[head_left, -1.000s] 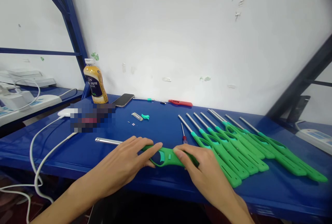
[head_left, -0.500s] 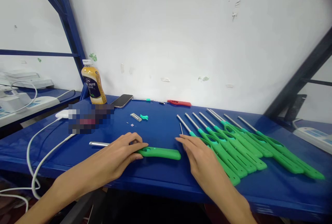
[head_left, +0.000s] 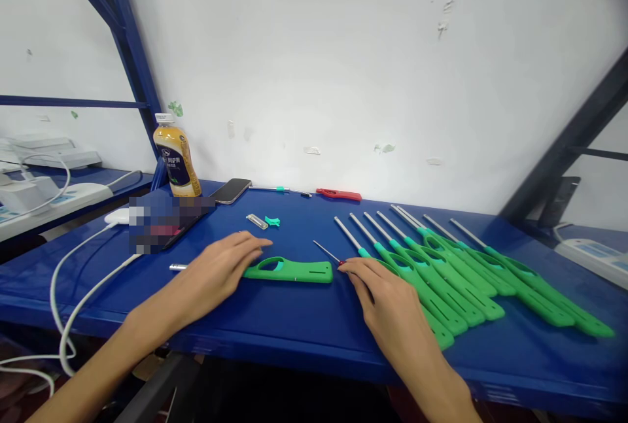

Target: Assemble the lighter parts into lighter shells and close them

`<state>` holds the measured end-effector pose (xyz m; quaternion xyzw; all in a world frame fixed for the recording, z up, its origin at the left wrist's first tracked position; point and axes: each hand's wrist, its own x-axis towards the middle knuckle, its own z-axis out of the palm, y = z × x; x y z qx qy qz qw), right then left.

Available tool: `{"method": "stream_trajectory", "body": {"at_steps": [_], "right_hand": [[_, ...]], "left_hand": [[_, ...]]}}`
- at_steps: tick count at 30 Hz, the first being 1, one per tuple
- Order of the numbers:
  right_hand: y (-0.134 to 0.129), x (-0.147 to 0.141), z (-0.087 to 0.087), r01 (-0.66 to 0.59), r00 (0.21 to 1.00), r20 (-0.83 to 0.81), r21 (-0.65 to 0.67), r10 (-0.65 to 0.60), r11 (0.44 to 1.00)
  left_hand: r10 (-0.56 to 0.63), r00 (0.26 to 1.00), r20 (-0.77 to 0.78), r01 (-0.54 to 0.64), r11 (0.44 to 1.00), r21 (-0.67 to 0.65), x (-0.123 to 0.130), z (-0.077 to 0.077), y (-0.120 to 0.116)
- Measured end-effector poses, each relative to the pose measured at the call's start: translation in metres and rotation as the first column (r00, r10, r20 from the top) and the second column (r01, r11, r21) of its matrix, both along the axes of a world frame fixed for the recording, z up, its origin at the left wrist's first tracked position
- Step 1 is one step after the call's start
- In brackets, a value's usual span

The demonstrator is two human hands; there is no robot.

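Note:
A green lighter point(head_left: 304, 271) lies flat near the front of the blue table, its handle pointing right and its metal tube to the left. My left hand point(head_left: 228, 263) rests over the neck of this lighter, fingers closed round it. In my right hand point(head_left: 375, 282) is a small screwdriver point(head_left: 328, 252) with a red handle, its thin shaft pointing up and left, clear of the lighter. Just right of that hand several green lighters point(head_left: 441, 279) lie in a fanned row, tubes toward the wall.
A clear plastic piece point(head_left: 257, 221) and a teal part point(head_left: 272, 221) lie mid-table. Along the wall are a red lighter shell point(head_left: 339, 195), a metal rod point(head_left: 265, 188), a phone point(head_left: 233, 190) and a juice bottle point(head_left: 177, 158). White cables point(head_left: 73, 246) hang at the left edge.
The lighter has turned to lie flat, its handle slightly farther back, and my left hand has shifted left along it. The screwdriver has been picked up and tilted left in my right hand.

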<state>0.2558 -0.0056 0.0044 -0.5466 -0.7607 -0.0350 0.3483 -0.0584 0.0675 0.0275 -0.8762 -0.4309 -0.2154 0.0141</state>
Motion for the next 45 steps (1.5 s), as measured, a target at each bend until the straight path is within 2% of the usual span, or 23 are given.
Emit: {"method": "stream_trajectory", "body": {"at_steps": [4,7,11,16,19,22,26,29,31,34,39,45], "right_hand": [[-0.003,-0.001,0.003,0.028,0.999,-0.032,0.061,-0.026,0.998],[-0.004,-0.003,0.006,0.042,0.996,-0.082,0.173,-0.028,0.984],[-0.004,-0.003,0.006,0.032,0.993,-0.119,0.222,-0.006,0.975],[-0.002,-0.002,0.005,0.04,0.985,-0.175,0.266,0.007,0.963],[-0.004,0.0,0.016,0.065,0.966,-0.26,0.281,0.011,0.957],[-0.01,0.002,0.043,0.098,0.942,-0.334,0.327,0.018,0.94],[-0.011,0.005,0.086,0.09,0.935,-0.351,0.368,0.048,0.925],[-0.004,0.009,0.107,0.056,0.891,-0.441,0.339,0.106,0.939],[0.0,0.014,0.113,0.061,0.837,-0.532,0.326,0.129,0.943],[0.002,0.021,0.113,0.07,0.77,-0.621,0.305,0.143,0.95],[-0.002,0.028,0.111,0.051,0.743,-0.654,0.264,0.14,0.963],[0.002,0.022,0.107,0.031,0.763,-0.629,0.263,0.147,0.964]], "left_hand": [[0.069,0.998,-0.014,-0.068,0.998,0.004,-0.022,0.019,0.035],[0.089,0.995,-0.054,-0.092,0.994,-0.061,-0.032,0.028,0.061],[0.095,0.988,-0.124,-0.115,0.98,-0.164,-0.032,0.027,0.081],[0.11,0.979,-0.171,-0.146,0.965,-0.218,-0.03,0.022,0.092],[0.127,0.985,-0.113,-0.147,0.972,-0.185,-0.028,0.024,0.087],[0.117,0.993,0.019,-0.113,0.986,-0.126,-0.015,0.038,0.068],[0.012,0.977,0.213,0.011,0.994,-0.107,0.025,0.066,0.031],[-0.069,0.948,0.311,0.102,0.991,-0.091,0.059,0.08,0.01],[-0.149,0.879,0.454,0.201,0.977,-0.07,0.078,0.082,0.003],[-0.227,0.818,0.528,0.308,0.949,-0.07,0.094,0.074,-0.001],[-0.23,0.83,0.508,0.305,0.95,-0.068,0.099,0.059,-0.001],[-0.225,0.849,0.479,0.272,0.962,-0.03,0.101,0.058,-0.003]]}}
